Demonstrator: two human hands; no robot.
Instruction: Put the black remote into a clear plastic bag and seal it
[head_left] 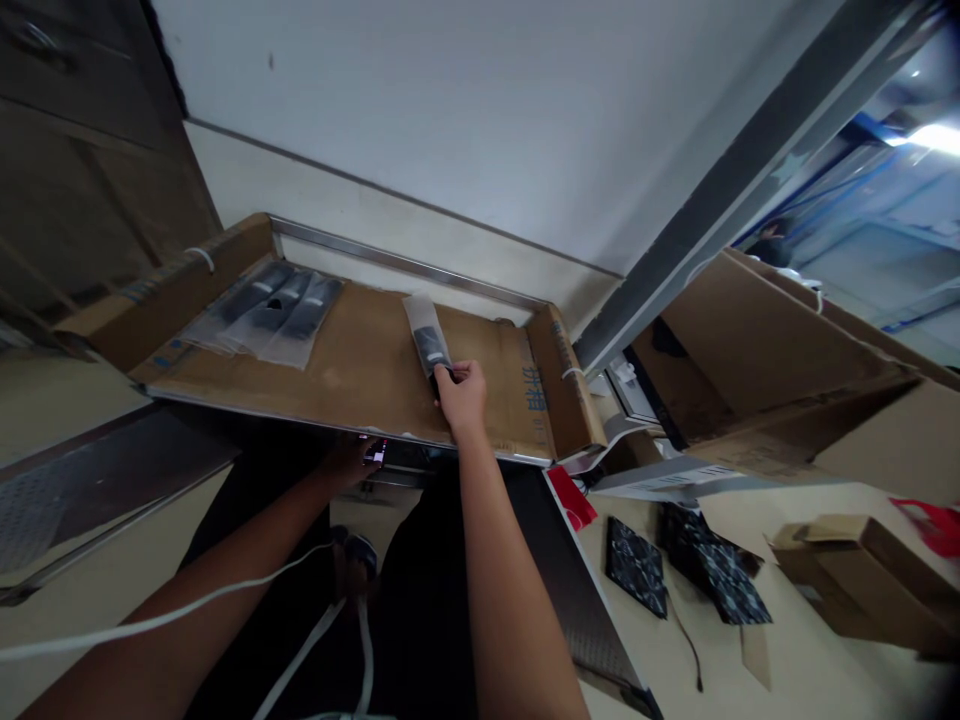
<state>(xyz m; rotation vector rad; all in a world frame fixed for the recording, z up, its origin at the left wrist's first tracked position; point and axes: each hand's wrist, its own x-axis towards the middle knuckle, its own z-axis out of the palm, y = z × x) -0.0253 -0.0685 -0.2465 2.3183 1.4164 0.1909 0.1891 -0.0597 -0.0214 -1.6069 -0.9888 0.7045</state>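
My right hand [461, 395] is closed on the lower end of a dark flat item in a frosted plastic sleeve [430, 338], over the cardboard lining [360, 350] of a shallow tray. The sleeve's upper end points away from me; what the item is I cannot make out. Below the tray's front edge, in shadow, my left hand [346, 462] grips a small device with a lit screen [374, 452], perhaps a phone. At the tray's left end lie several similar dark items in frosted sleeves [262, 305], side by side and partly overlapping.
A pale panel [450, 120] rises behind the tray, with a grey post [720, 180] to the right. Large cardboard boxes [787, 360] stand beyond it. Black patterned bags [636, 565] and a smaller carton [862, 575] lie on the floor. A white cable [187, 607] crosses my left arm.
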